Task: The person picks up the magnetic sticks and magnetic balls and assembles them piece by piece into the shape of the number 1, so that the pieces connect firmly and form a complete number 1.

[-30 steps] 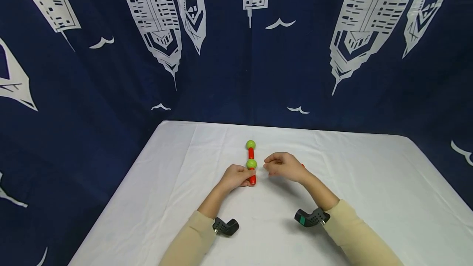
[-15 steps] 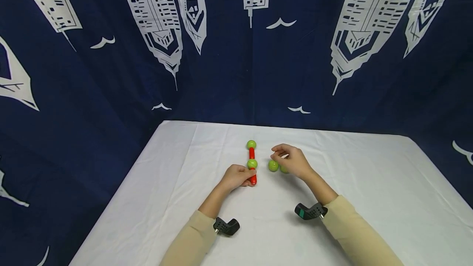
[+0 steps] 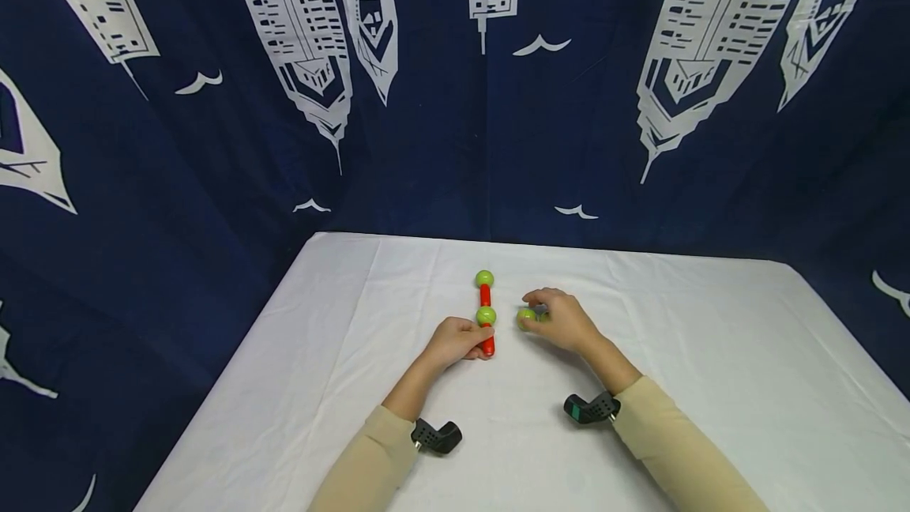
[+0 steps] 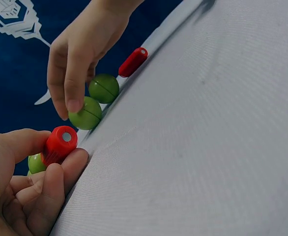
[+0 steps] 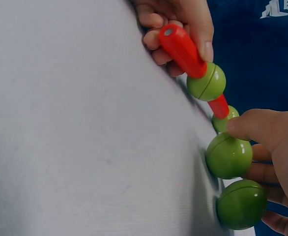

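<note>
My left hand [image 3: 455, 340] pinches a red magnetic rod [image 4: 60, 143] between thumb and fingers; a small metal disc shows at its end. This rod joins a green ball [image 3: 486, 315], then another red rod [image 3: 485, 295] and a far green ball [image 3: 484, 278], in a straight line. To the right, my right hand [image 3: 562, 321] reaches around a loose green ball [image 5: 229, 155]. The thumb touches this ball, and the fingers extend beyond it without a clear grip. A second loose green ball [image 5: 242, 204] sits beside it, mostly covered by the hand in the head view.
Behind the loose balls, a separate red rod [image 4: 133, 62] lies on the white cloth [image 3: 398, 275]. A dark blue curtain [image 3: 455, 164] with white building prints hangs beyond the table's far edge. Each wrist carries a black camera [image 3: 437, 436].
My right hand first moves away from the line and up, uncovering the two loose green balls, then comes down around the nearer one. My left hand stays still on the rod.
</note>
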Motion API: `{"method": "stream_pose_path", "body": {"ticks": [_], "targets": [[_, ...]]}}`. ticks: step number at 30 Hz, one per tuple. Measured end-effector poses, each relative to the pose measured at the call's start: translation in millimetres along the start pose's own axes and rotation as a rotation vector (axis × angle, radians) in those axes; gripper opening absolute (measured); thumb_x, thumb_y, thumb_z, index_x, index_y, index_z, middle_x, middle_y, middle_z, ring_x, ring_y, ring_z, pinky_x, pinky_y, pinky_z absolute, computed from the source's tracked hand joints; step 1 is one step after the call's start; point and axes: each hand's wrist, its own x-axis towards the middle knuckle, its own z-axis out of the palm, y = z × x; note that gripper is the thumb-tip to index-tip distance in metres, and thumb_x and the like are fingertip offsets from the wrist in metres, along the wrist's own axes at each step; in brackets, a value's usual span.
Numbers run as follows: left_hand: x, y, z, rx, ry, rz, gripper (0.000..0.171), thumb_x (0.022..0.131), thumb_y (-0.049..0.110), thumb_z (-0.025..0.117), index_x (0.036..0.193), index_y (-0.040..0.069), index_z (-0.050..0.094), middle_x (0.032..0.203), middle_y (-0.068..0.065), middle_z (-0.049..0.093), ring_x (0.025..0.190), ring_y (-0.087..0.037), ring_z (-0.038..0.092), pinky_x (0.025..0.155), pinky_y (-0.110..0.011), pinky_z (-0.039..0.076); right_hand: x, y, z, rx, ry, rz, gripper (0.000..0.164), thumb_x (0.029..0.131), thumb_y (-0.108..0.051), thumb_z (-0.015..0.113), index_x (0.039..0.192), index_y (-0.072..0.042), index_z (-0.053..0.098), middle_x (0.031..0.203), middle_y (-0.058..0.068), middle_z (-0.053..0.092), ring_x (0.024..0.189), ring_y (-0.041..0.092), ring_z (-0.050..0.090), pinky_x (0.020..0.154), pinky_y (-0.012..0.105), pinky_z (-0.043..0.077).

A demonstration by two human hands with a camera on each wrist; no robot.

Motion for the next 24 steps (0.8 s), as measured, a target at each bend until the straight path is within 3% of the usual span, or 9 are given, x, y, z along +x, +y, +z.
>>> {"method": "stream_pose_path", "body": {"ticks": [10,17,24], "targets": [[-0.7,0.3,0.9,-0.009,-0.003,0.009,0.026,0.09,0.024,0.071,0.084,-0.002,0.07,0.068,-0.006,0.07,0.054,-0.005,0.059,0.051,-0.015,0.045,-3.3,0.1,4.7,-0.076,-0.005,-0.036,0.035,0.082,-0.025,0.076,0.108,-0.001,0.07,0.108,0.012,0.068,0.101,0.029,0.063,0.09,0.049,0.048],[0.0,-0.6,0.5,-0.007,0.001,0.011,0.027,0.09,0.024,0.071,0.082,-0.001,0.069,0.067,-0.005,0.069,0.053,-0.005,0.057,0.051,-0.015,0.045,-2.6,-0.9,5.5,-0.059,-0.028,0.013,0.035,0.083,-0.025,0.076,0.11,-0.003,0.069,0.112,0.012,0.067,0.102,0.029,0.061,0.086,0.048,0.05],[0.4,-0.8,-0.4,-0.008,-0.004,0.006,0.027,0.091,0.025,0.07,0.082,0.0,0.07,0.068,-0.006,0.07,0.054,-0.005,0.057,0.051,-0.015,0.045,-1.5,-0.8,4.7,-0.007,-0.01,-0.011,0.035,0.082,-0.021,0.078,0.109,0.0,0.069,0.109,0.012,0.068,0.099,0.027,0.062,0.089,0.046,0.05]]}}
